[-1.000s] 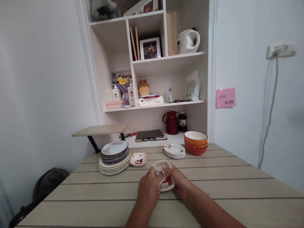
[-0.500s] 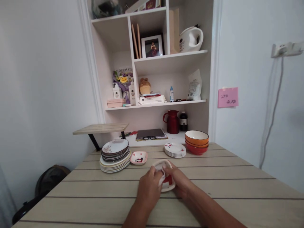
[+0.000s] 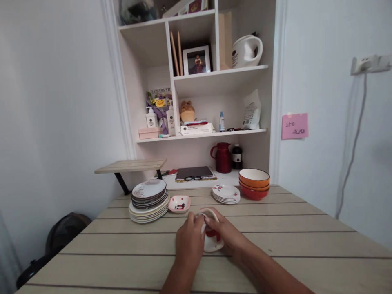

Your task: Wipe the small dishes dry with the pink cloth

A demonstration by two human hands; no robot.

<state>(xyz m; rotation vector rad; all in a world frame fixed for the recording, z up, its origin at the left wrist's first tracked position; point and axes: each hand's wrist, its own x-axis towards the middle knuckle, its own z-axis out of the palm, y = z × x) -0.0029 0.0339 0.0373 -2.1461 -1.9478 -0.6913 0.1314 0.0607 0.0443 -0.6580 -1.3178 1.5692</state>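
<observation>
Above the near middle of the table, my right hand grips a small white dish by its right side, thumb over the rim. The dish is tilted, and red shows on its inner face. My left hand is closed on a white cloth, pressed against the dish's upper left; most of the cloth is hidden by the fingers. A similar small dish with a pink rim and a red and black picture sits just beyond my left hand.
A tall stack of plates stands at the left, under a small raised shelf. Small flowered plates and orange and red bowls are stacked at the back right. Behind them are a red jug and a dark bottle.
My left hand has shifted slightly left and up with the cloth, toward the dish's rim. The dish has turned and tilted a little in my right hand.
</observation>
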